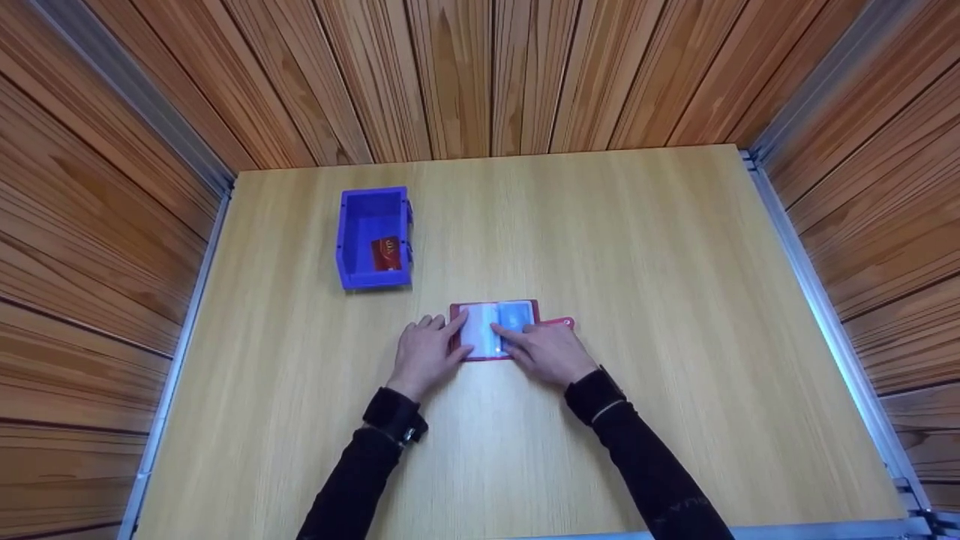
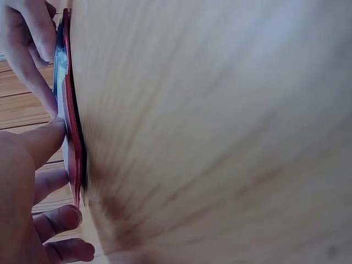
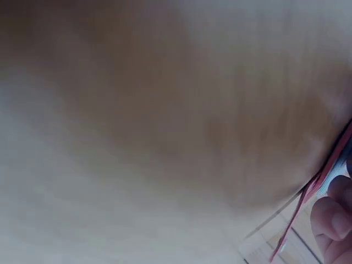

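Observation:
A red card holder (image 1: pixel 454 346) lies spread on the wooden table, clear plastic sleeves facing up. Its red strap with a round snap (image 1: pixel 567 322) sticks out to the right. My left hand (image 1: pixel 425 352) rests at its left side, thumb and index finger touching the sleeve page. In the left wrist view, the other left fingers (image 2: pixel 58 220) lie past the red cover's edge. With an extended index finger, my right hand (image 1: pixel 553 352) touches the sleeves near the middle fold. Its other fingers (image 3: pixel 333 217) are bent in the right wrist view.
A blue plastic bin (image 1: pixel 375 280) stands at the back left of the table, with a dark red card (image 1: pixel 386 253) inside. Wood-panelled walls (image 1: pixel 480 82) and metal frame rails (image 1: pixel 825 330) border the table.

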Demonstrator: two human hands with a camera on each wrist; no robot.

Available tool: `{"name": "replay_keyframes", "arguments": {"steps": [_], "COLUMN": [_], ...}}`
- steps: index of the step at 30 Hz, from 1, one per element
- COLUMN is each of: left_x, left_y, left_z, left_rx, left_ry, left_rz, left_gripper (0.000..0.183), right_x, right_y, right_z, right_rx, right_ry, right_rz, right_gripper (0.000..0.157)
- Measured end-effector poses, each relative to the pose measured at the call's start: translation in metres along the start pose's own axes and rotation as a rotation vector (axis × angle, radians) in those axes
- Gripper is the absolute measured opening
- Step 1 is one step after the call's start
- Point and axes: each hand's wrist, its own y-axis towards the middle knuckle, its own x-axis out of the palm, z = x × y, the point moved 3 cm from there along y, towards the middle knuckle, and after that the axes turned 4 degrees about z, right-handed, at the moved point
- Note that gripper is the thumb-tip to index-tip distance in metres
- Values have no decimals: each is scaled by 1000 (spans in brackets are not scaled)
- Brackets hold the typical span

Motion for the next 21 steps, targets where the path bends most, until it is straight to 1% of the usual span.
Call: {"name": "replay_keyframes", "arguments": {"steps": [8, 11, 17, 21], "left_x": [0, 1, 0, -1], "left_y": [-1, 0, 0, 0], "left_z": [0, -2, -3, -3], "left_rx": [-17, -23, -37, -45], "left_ry": [-14, -5, -22, -41], "left_rz": [-23, -39, -62, -74], "left_gripper": [62, 63, 63, 63], "right_x": [-3, -5, -7, -7], "right_y": [-8, -10, -12, -12], "right_z": [17, 23, 36, 41], "right_rx": [75, 126, 253, 301], "right_ry": [10, 29, 106, 148], "right_rz": [-25, -42, -130, -175], "right_gripper": [53, 59, 74, 81]}}
